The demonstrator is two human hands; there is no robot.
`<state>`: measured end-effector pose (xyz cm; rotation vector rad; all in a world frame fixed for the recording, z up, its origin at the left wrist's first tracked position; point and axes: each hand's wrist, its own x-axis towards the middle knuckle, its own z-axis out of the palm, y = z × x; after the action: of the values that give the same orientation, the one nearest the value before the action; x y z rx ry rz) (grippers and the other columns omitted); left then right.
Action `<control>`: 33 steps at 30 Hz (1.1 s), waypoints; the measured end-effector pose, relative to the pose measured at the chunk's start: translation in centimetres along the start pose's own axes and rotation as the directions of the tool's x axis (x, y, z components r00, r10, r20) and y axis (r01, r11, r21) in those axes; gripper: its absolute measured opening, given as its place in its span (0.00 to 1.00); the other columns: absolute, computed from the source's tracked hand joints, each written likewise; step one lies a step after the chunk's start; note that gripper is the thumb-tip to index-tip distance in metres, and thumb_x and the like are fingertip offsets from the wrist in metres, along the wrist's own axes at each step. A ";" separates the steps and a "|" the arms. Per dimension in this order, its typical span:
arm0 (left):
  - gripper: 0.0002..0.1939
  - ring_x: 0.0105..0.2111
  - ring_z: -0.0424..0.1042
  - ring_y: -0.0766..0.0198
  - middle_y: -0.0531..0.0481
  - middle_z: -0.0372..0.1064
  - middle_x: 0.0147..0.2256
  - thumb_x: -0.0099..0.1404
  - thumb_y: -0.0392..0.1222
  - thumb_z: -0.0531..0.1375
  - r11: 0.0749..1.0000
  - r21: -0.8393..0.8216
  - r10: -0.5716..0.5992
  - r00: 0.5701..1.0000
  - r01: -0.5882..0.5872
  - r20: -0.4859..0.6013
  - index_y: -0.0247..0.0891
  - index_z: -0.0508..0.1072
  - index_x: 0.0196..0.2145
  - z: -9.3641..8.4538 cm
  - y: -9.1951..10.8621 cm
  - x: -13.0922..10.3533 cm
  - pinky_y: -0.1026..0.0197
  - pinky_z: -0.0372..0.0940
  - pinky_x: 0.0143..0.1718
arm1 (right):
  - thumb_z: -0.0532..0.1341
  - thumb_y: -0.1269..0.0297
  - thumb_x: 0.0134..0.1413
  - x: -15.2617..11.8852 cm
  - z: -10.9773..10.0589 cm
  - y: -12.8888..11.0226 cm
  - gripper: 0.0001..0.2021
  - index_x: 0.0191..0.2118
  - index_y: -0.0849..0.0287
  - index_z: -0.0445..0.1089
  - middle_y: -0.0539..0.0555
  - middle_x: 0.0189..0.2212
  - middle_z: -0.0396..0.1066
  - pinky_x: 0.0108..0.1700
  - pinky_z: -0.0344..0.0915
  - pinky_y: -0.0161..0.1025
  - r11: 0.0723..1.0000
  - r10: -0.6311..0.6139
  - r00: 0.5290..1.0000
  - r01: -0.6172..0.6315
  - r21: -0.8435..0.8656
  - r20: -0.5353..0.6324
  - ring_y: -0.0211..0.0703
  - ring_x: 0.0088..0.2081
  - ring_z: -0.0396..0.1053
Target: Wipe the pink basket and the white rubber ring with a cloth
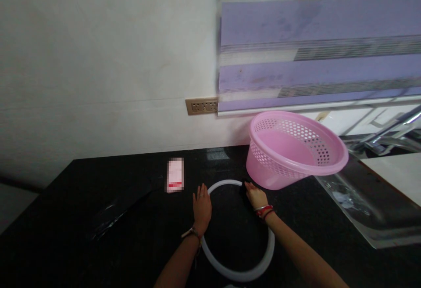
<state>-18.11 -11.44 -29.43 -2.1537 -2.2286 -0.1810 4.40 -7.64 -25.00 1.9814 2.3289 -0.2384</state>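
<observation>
A white ring lies flat on the black countertop in front of me. My left hand rests over the ring's left side, palm down, its fingers stretched forward. At the ring's upper right, my right hand has its fingers together on a small black strip. This strip crosses the white band there; its exact kind is hard to make out against the dark counter.
Just beyond my right hand stands a pink perforated basket. A steel sink and faucet are on the right. Left of the ring lie a blurred pink-white card or packet and shiny black plastic. A wall socket is behind.
</observation>
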 end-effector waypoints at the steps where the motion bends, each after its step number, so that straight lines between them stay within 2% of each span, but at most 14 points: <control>1: 0.22 0.57 0.54 0.55 0.42 0.56 0.57 0.66 0.34 0.40 1.000 -0.004 -0.002 1.000 0.002 -0.003 0.33 0.60 0.55 0.0 0.0 0.0 0.47 0.56 0.53 | 0.47 0.76 0.55 -0.9 0.4 0.5 0.20 0.54 0.65 0.61 0.62 0.50 0.63 0.46 0.65 0.38 1.000 0.027 1.000 -0.027 0.002 -0.004 0.44 0.50 0.63; 6: 0.22 0.57 0.54 0.54 0.42 0.56 0.56 0.65 0.34 0.41 1.000 -0.016 -0.019 1.000 0.019 -0.014 0.34 0.61 0.55 -0.2 0.2 0.0 0.45 0.55 0.53 | 0.46 0.75 0.56 -4.4 1.5 1.7 0.20 0.53 0.63 0.61 0.62 0.49 0.64 0.44 0.67 0.36 0.992 0.122 0.992 -0.123 -0.032 -0.033 0.44 0.48 0.65; 9: 0.22 0.58 0.52 0.53 0.41 0.56 0.56 0.65 0.35 0.41 1.000 -0.019 -0.022 1.000 0.022 -0.015 0.33 0.60 0.55 -0.3 0.2 0.1 0.46 0.56 0.53 | 0.45 0.76 0.57 -4.5 0.9 1.5 0.20 0.53 0.66 0.62 0.63 0.49 0.64 0.45 0.66 0.36 0.990 0.129 0.992 -0.129 -0.061 -0.006 0.43 0.48 0.65; 14: 0.23 0.58 0.50 0.54 0.40 0.56 0.56 0.66 0.34 0.40 1.000 -0.013 0.019 1.000 -0.019 -0.010 0.31 0.60 0.55 -0.2 0.0 0.3 0.49 0.56 0.53 | 0.45 0.79 0.56 -1.4 -0.9 0.7 0.20 0.52 0.69 0.63 0.64 0.48 0.65 0.49 0.62 0.36 0.998 -0.046 0.997 0.049 -0.047 0.067 0.42 0.49 0.65; 17: 0.23 0.59 0.50 0.54 0.39 0.56 0.56 0.66 0.34 0.40 1.000 -0.004 0.031 0.999 -0.031 -0.013 0.30 0.60 0.55 0.0 -0.1 0.4 0.49 0.56 0.53 | 0.46 0.79 0.55 1.0 -1.5 -0.8 0.19 0.51 0.70 0.63 0.65 0.48 0.64 0.50 0.62 0.37 0.988 -0.154 0.986 0.155 -0.014 0.055 0.43 0.50 0.63; 23: 0.23 0.58 0.52 0.54 0.39 0.56 0.56 0.65 0.34 0.41 1.000 -0.004 0.008 1.000 -0.008 -0.012 0.31 0.59 0.56 0.3 0.0 0.4 0.49 0.57 0.53 | 0.48 0.77 0.56 4.4 -0.9 -6.2 0.18 0.50 0.65 0.65 0.60 0.50 0.64 0.55 0.56 0.37 0.935 -0.353 0.935 0.352 0.033 0.024 0.41 0.53 0.60; 26: 0.22 0.58 0.52 0.53 0.39 0.56 0.57 0.65 0.35 0.41 1.000 -0.001 0.002 1.000 -0.002 -0.012 0.32 0.59 0.56 0.2 0.1 0.3 0.48 0.57 0.53 | 0.49 0.78 0.55 5.0 -0.5 -7.3 0.18 0.50 0.64 0.65 0.59 0.50 0.64 0.56 0.55 0.36 0.908 -0.417 0.908 0.415 0.052 0.027 0.39 0.53 0.60; 29: 0.22 0.58 0.53 0.54 0.40 0.55 0.57 0.66 0.35 0.41 1.000 0.007 -0.011 1.000 0.011 -0.004 0.32 0.59 0.56 0.1 0.1 0.2 0.47 0.56 0.53 | 0.47 0.79 0.55 4.6 -0.4 -5.8 0.19 0.52 0.66 0.64 0.60 0.51 0.63 0.56 0.55 0.37 0.920 -0.390 0.920 0.389 0.052 0.025 0.39 0.53 0.60; 33: 0.22 0.57 0.54 0.54 0.40 0.55 0.57 0.66 0.37 0.41 1.000 0.016 -0.027 1.000 0.027 0.005 0.31 0.58 0.56 -0.2 0.0 0.1 0.47 0.55 0.54 | 0.46 0.80 0.55 2.2 -0.1 -1.7 0.21 0.53 0.69 0.61 0.62 0.52 0.61 0.56 0.55 0.36 0.975 -0.219 0.975 0.218 0.048 0.025 0.40 0.54 0.58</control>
<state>-18.15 -11.34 -29.25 -2.1197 -2.2553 -0.1578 2.33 -5.73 -25.10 1.7243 2.5438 -0.3340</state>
